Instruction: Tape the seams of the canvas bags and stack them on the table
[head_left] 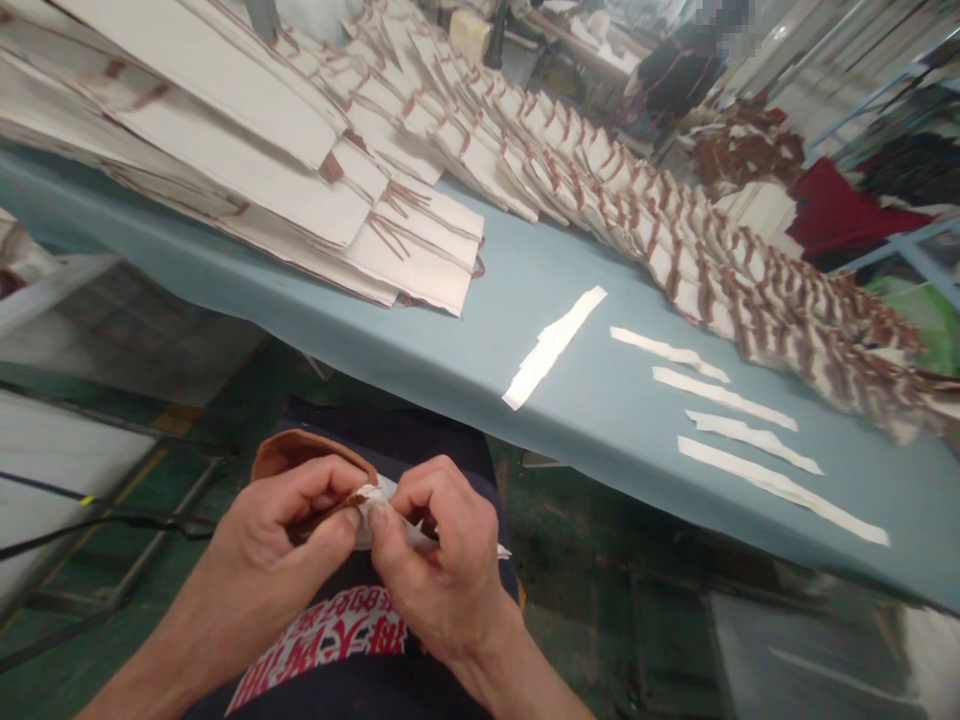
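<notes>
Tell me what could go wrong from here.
The left hand and right hand pinch the brown strip and white piece where they meet; a loose grip might let these shift. The overlapping white strips reach near the table's front edge, so a brush could knock them off.

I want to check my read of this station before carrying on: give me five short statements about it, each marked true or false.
1. The left hand and right hand both pinch brown and white material. True.
2. The held material lies flat on the table. False: it is held off the table's near edge, over dark cloth.
3. Four pale strips lie apart from one another on the table. True.
4. The tabletop is bright yellow. False: it is blue-green.
5. Brown-banded cream pieces overlap in long rows along the table's far side. True.
</notes>
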